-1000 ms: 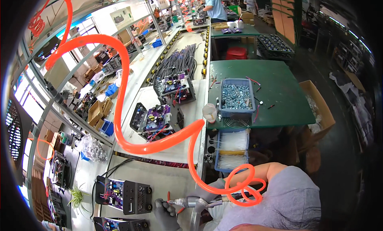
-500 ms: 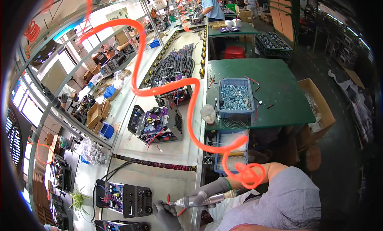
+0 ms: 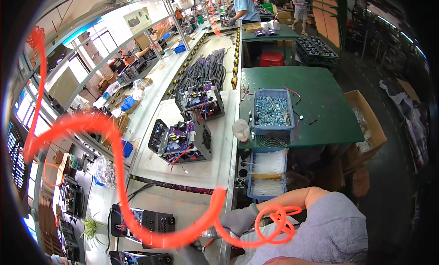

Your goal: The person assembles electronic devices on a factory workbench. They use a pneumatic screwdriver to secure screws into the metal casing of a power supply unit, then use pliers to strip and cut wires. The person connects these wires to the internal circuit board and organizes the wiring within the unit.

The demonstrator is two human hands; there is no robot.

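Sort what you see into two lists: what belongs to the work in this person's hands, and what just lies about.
Likely part of the work:
gloved right hand, holding a silver tool
gloved left hand, partly hidden
orange hose
open black case

Likely just lying about:
green plant
pale cup
cardboard box
wire pieces on the green table

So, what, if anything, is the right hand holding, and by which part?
The grey-gloved right hand holds a silver cylindrical metal tool around its middle.
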